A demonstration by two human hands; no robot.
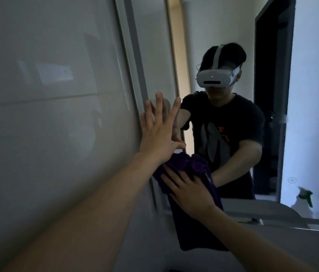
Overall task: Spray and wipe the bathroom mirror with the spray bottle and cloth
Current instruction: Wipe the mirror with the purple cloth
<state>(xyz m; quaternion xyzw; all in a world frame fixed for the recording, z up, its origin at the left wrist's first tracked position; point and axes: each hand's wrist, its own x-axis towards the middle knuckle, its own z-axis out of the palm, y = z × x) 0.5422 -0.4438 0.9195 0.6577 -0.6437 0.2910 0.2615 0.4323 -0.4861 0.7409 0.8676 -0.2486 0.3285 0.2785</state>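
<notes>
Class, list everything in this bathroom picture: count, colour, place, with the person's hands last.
mirror: one, grey-framed, centre and right.
tiled wall: one, pale grey, left.
cloth: one, purple, pressed on mirror's lower left corner.
spray bottle: one, white with green trigger, lower right by the mirror's bottom edge.
left hand: one, fingers spread, flat against the mirror's left edge.
right hand: one, flat on the cloth.

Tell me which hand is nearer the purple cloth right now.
Right. The right hand presses flat on the purple cloth against the mirror; the left hand is spread open just above it, at the mirror's left edge.
</notes>
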